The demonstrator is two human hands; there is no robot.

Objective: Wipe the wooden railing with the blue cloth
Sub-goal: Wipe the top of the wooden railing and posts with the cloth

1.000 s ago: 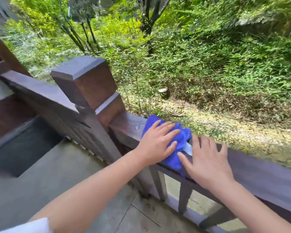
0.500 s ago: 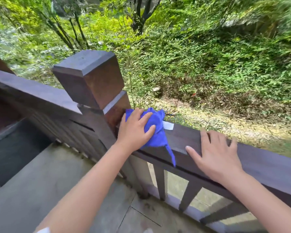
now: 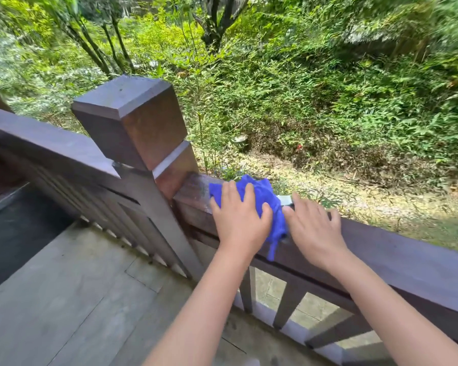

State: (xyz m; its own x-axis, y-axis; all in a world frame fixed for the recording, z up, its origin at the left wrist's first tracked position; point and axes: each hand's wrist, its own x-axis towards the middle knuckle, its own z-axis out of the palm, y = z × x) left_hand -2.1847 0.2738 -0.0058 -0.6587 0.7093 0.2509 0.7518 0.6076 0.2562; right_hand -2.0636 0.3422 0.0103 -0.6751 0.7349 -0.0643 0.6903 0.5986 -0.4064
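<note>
Both flat: left hand (image 3: 239,220) presses blue cloth (image 3: 262,196) onto railing (image 3: 397,249); right hand (image 3: 315,228) seemingly touches it.

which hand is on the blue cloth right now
The left hand. It lies flat on the cloth, pressing it onto the rail. The right hand rests on bare wood beside the cloth.

You've got 2 hands: left (image 3: 239,220), right (image 3: 313,228). 1 blue cloth (image 3: 262,192), 1 post (image 3: 138,122), 1 railing (image 3: 407,249), 1 stump (image 3: 239,142).
</note>
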